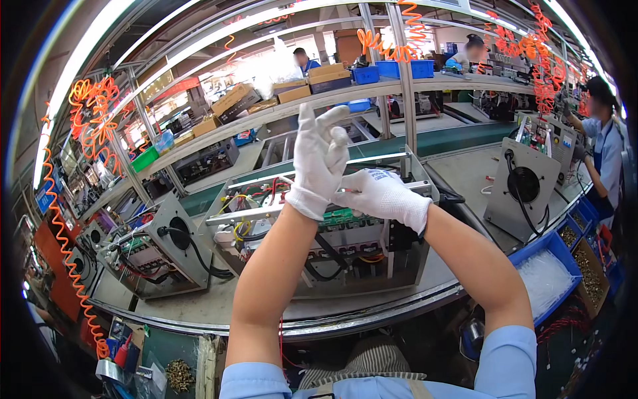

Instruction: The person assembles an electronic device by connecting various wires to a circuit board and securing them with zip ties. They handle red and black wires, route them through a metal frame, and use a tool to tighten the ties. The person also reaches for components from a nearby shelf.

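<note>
My left hand, in a white knit glove, is raised above an open metal equipment chassis. Its index finger points up and the other fingers are loosely bent and apart, with nothing seen in them. Beside its wrist, my right hand, gloved likewise, has its fingers drawn together near the left glove's cuff; what they pinch, if anything, I cannot make out. Below both hands, the chassis shows green circuit boards, coloured wires and thick black cables. My hands hide part of its top.
Similar units stand left and right on the bench. Blue bins with small metal parts lie at the right. Orange coiled hoses hang around. Cardboard boxes sit on the shelf. A co-worker stands at far right.
</note>
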Motion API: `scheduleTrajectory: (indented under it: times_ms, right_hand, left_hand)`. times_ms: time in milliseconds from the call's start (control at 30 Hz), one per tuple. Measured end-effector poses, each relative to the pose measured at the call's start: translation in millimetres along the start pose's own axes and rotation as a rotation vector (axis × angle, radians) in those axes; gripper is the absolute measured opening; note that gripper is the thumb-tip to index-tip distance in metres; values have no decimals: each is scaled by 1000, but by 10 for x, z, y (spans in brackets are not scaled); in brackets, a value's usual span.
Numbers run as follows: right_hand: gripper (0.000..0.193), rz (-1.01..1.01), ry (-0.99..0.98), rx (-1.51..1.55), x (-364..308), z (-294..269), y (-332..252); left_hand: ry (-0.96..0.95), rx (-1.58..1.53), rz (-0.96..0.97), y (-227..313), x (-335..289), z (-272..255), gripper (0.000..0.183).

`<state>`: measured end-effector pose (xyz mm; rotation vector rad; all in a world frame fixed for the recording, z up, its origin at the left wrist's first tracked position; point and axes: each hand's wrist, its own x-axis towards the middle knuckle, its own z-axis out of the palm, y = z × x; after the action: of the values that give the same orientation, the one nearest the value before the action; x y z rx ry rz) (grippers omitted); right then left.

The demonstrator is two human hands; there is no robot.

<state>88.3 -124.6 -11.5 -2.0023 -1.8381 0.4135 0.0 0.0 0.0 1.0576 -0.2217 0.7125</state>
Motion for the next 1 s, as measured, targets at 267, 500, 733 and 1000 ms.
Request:
scheduleTrajectory:
  times_ms: [267,500,733,1000]
  right_hand:
    - [55,27,145,-75,61,135,46]
    - [49,-9,171,47,103,165,59]
    - [42,-105,166,84,120,180,80]
    - [55,-445,200,116,194,214,462]
  left_hand:
    - [53,184,64,-71,-92,16,67]
    - [322,1355,169,271,-654,-253,32]
    - [204,1787,136,54,-905,-147,30]
    - [442,1533,280,2,-972,-262,16]
